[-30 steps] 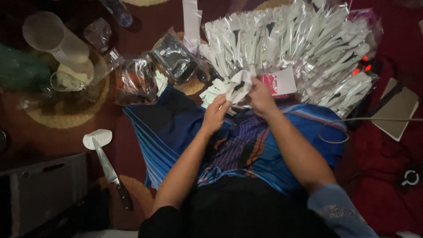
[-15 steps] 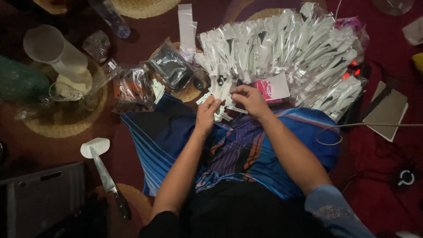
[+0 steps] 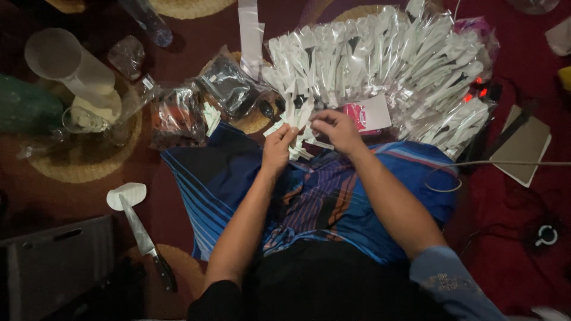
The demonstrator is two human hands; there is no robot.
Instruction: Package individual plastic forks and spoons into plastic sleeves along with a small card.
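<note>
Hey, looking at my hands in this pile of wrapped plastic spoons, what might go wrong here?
1. The heap of wrapped white spoons is loose and fanned out; both hands, left hand and right hand, pick at its near edge, so packets may slide onto the striped cloth.
2. A bare knife lies on the floor by the left elbow; a careless reach could meet the blade.

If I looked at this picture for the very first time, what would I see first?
Probably the big heap of clear packets with white plastic spoons, spread like a fan at the top. Just below it, the left hand and right hand meet over a blue striped cloth. Down at the left lies a knife.
</note>
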